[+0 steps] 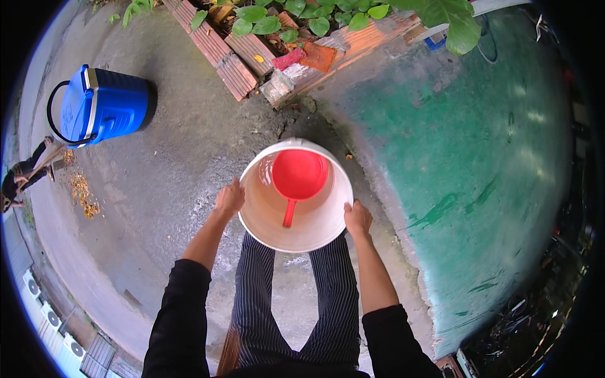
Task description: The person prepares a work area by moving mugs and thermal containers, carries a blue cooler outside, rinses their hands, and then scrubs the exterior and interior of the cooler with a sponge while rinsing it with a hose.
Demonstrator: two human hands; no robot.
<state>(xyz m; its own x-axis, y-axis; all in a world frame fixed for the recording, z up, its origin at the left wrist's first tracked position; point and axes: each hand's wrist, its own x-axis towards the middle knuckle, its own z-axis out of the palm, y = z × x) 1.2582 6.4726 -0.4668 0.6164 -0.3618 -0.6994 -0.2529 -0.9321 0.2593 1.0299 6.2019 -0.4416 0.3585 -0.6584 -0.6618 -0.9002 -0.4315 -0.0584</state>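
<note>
A round white bucket (259, 231) is between my hands, in front of my knees. My left hand (230, 196) is closed on the left side of its rim, and my right hand (358, 218) grips the right side. Inside the bucket a red dipper (300, 173) lies toward the far wall, its short handle pointing back at me. Water seems to fill part of the bucket around it. My fingertips are partly hidden behind the rim, and I cannot tell whether the bucket's base rests on the ground.
A blue cooler box (116, 104) with a black handle stands far left. Ahead, a brick-edged planter (233, 66) holds leafy plants, with a pink sponge (289, 58) on its edge. Green-painted floor (466, 164) spreads right. Someone with a broom (44, 165) is near fallen leaves at left.
</note>
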